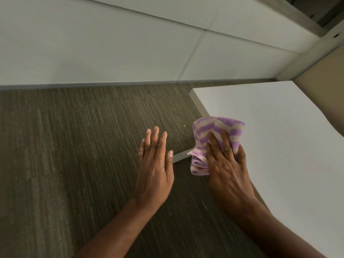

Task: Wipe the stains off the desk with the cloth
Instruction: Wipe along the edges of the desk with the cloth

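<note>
A white desk fills the right side of the head view. A folded purple and cream striped cloth lies over the desk's left edge, partly hanging off it. My right hand presses flat on the cloth with straight fingers, the thumb along its right side. My left hand hovers open beside the desk's left edge, over the carpet, fingers straight and together, holding nothing. No stain shows on the visible desk surface.
Dark striped carpet covers the floor to the left of the desk. A pale wall with a grey baseboard runs across the back. A beige partition stands behind the desk's far corner.
</note>
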Tool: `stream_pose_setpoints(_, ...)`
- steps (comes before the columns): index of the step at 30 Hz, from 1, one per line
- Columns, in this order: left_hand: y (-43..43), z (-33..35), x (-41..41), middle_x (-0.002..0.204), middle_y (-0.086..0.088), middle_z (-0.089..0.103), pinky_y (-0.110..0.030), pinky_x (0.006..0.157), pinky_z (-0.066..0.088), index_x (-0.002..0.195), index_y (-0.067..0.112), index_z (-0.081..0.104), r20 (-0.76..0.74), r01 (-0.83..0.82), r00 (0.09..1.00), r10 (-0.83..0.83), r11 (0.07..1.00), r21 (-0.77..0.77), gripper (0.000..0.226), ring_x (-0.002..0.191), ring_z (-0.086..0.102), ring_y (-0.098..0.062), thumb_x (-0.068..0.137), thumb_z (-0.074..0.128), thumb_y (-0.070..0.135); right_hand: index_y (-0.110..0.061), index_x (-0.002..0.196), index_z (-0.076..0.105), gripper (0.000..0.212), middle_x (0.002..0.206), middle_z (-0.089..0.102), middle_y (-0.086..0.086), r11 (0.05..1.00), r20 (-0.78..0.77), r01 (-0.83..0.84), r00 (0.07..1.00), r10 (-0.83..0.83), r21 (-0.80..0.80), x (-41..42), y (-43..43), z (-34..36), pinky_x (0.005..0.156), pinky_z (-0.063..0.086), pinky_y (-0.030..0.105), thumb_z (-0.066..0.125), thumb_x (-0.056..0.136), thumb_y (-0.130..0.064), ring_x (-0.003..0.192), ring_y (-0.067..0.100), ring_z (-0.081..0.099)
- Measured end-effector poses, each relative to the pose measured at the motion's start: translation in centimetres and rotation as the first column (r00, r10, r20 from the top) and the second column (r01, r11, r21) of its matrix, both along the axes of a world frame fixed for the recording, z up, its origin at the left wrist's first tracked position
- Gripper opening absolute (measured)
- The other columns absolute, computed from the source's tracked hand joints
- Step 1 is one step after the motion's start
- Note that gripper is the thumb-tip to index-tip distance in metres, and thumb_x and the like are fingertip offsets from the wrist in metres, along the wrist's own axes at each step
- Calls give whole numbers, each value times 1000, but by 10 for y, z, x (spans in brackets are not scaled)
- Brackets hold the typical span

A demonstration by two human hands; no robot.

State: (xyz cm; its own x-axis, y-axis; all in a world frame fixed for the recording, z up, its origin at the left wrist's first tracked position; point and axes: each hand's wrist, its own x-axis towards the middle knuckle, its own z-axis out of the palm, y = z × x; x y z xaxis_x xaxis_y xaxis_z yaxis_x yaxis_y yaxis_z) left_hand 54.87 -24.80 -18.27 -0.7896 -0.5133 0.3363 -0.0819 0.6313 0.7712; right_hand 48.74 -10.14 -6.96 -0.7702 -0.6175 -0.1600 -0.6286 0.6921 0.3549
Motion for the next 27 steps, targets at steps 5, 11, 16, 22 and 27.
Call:
stream_pose_setpoints(5, 23, 6, 13, 168, -13, 22, -49, 127, 20, 157, 6, 31, 25, 24, 999, -24, 1000, 4, 52, 159, 7, -24, 109, 33, 27, 0, 148, 43, 74, 160, 28, 18, 999, -33, 17, 999, -19, -47, 33, 38, 8, 119, 6, 53, 18, 83, -24, 151, 40, 11)
stream_pose_setpoints(11, 48, 12, 30, 168, -12, 22, -50, 126, 20, 156, 5, 32, 25, 39, 999, -40, 999, 10, 51, 159, 7, -24, 108, 41, 22, 1, 136, 59, 64, 149, 48, 21, 997, -95, 9, 995, -16, -81, 63, 79, 6, 108, 21, 55, 33, 83, -23, 142, 44, 35)
stream_pose_setpoints(16, 72, 17, 43, 168, -12, 21, -49, 126, 19, 157, 6, 31, 35, 48, 998, -48, 999, 20, 52, 159, 6, -23, 108, 40, 24, 0, 126, 68, 60, 142, 57, 20, 992, -110, -32, 994, 19, -119, 86, 115, 9, 101, 27, 53, 43, 78, -26, 138, 46, 42)
stream_pose_setpoints(22, 96, 20, 60, 169, -10, 19, -48, 128, 16, 157, 8, 29, 52, 43, 998, -44, 999, 29, 53, 159, 5, -22, 109, 36, 26, -4, 122, 71, 60, 139, 59, 17, 989, -91, -48, 995, 36, -139, 111, 152, 16, 100, 33, 49, 62, 70, -33, 138, 41, 43)
stream_pose_setpoints(27, 111, 21, 74, 169, -11, 18, -49, 128, 17, 157, 8, 29, 67, 29, 997, -32, 999, 41, 53, 159, 5, -23, 109, 40, 25, -24, 152, 33, 93, 164, 13, -3, 909, 182, 230, 968, -175, -349, 131, 159, 25, 112, 30, 56, 86, 76, -22, 153, 24, -1)
